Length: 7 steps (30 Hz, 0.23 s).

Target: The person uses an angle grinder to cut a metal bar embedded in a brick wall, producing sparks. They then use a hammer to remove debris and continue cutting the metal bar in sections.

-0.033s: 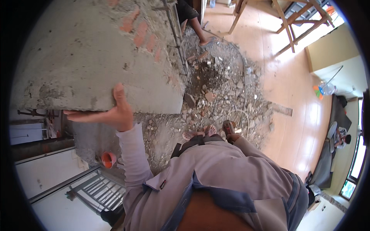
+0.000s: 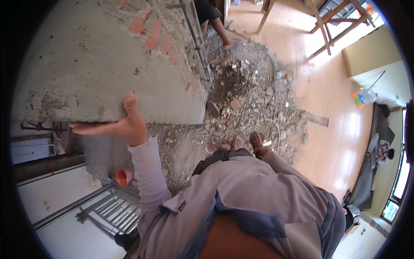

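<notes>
My left hand (image 2: 131, 125) rests on the bottom edge, as seen here, of a grey plastered wall (image 2: 99, 82). Its thumb points up across the plaster face, and the stretched fingers lie along the edge. Low beside my right hip, my right hand (image 2: 261, 152) is wrapped round a dark reddish tool (image 2: 256, 140). The tool's exact kind is too small to make out. A pale looped cable (image 2: 276, 129) lies close by it. My feet (image 2: 224, 146) stand between the hands, on ground strewn with rubble.
Broken masonry rubble (image 2: 241, 99) spreads over the tiled floor (image 2: 319, 142). Exposed bricks (image 2: 153, 35) and a metal bar frame (image 2: 195, 34) line the wall's broken side. Another person's leg (image 2: 221, 31) shows beyond. An orange bucket (image 2: 123, 176) stands at lower left; wooden trestles (image 2: 325, 30) are far right.
</notes>
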Available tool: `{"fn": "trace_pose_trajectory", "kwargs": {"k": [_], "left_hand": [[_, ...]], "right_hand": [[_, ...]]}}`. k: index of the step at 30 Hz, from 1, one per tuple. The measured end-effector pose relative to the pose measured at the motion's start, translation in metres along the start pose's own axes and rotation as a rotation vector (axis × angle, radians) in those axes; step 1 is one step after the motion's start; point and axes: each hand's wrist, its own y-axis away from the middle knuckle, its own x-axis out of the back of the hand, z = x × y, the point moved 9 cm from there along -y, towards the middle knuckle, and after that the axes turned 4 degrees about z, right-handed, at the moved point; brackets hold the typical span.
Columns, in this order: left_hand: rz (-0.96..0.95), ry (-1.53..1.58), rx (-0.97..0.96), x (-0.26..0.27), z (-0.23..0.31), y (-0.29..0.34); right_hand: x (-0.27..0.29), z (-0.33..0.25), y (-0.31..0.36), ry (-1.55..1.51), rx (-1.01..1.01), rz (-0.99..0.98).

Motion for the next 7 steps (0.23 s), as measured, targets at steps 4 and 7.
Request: {"fn": "trace_pose_trajectory", "kwargs": {"k": [4, 7], "left_hand": [[-0.092, -0.136, 0.027, 0.030, -0.001, 0.043], [-0.476, -0.009, 0.242, 0.037, -0.011, 0.131]], "right_hand": [[0.004, -0.010, 0.021, 0.048, 0.018, 0.013], [0.022, -0.043, 0.070, 0.100, -0.044, 0.065]]}}
